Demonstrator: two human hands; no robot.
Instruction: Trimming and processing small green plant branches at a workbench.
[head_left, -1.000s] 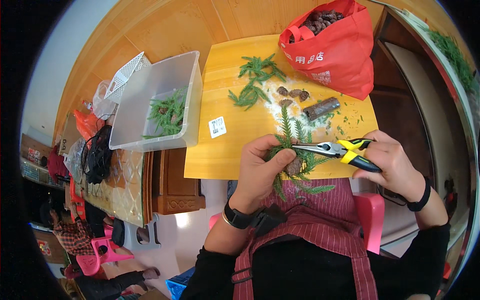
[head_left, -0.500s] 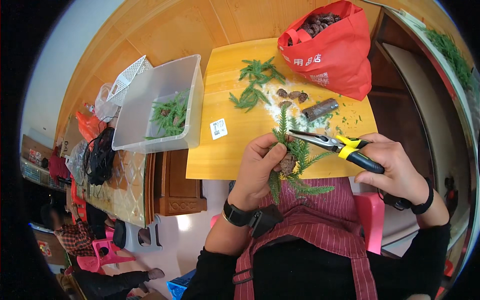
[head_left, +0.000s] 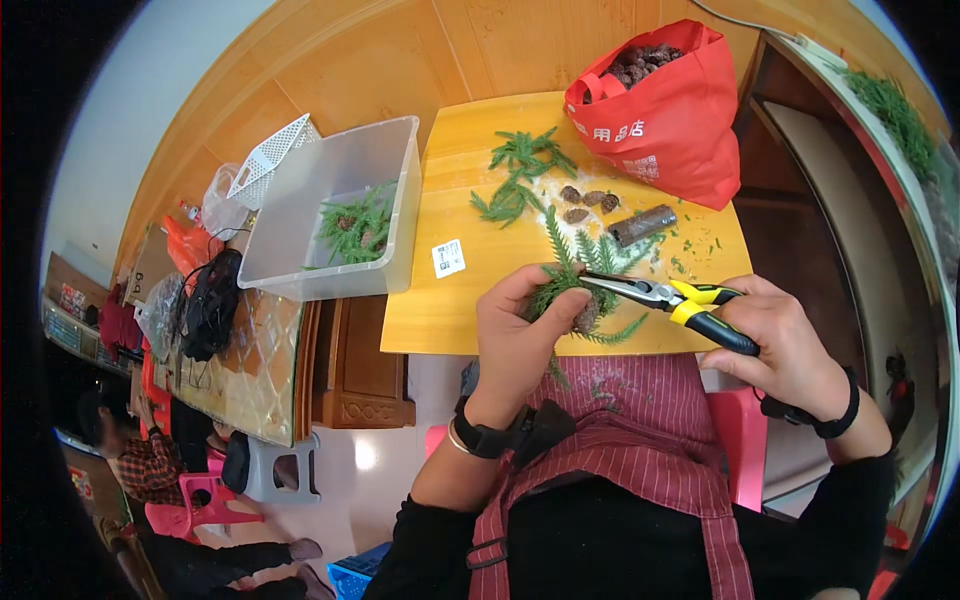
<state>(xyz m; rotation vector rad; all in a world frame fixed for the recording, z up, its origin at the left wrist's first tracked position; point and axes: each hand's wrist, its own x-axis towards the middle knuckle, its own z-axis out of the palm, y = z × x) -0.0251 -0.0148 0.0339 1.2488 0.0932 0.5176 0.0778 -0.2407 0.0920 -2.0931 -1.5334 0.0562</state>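
Note:
Between the thumb and fingers of my left hand (head_left: 523, 320) is a bunch of green artificial pine sprigs (head_left: 556, 240), with a brown pine cone (head_left: 587, 317) among them. My right hand (head_left: 775, 335) is wrapped round the yellow-and-black handles of pliers (head_left: 655, 294). The plier jaws reach into the bunch beside my left fingertips; what lies between them is too small to tell. Beyond my hands, several loose pine cones (head_left: 575, 215) and a dark brown roll (head_left: 642, 226) lie on the yellow table (head_left: 450, 310). Two or more loose sprigs (head_left: 525, 152) lie farther back.
A red bag (head_left: 665, 130) full of pine cones stands at the back right. To the left is a clear plastic bin (head_left: 400, 230) holding finished-looking sprig-and-cone bunches. A white label card (head_left: 448, 258) lies near the bin. Another person (head_left: 150, 460) sits at far left.
My left hand has turned the bunch, so its lower sprigs swing up and the cone is more covered. The plier jaws have come down against the bunch by my left fingers.

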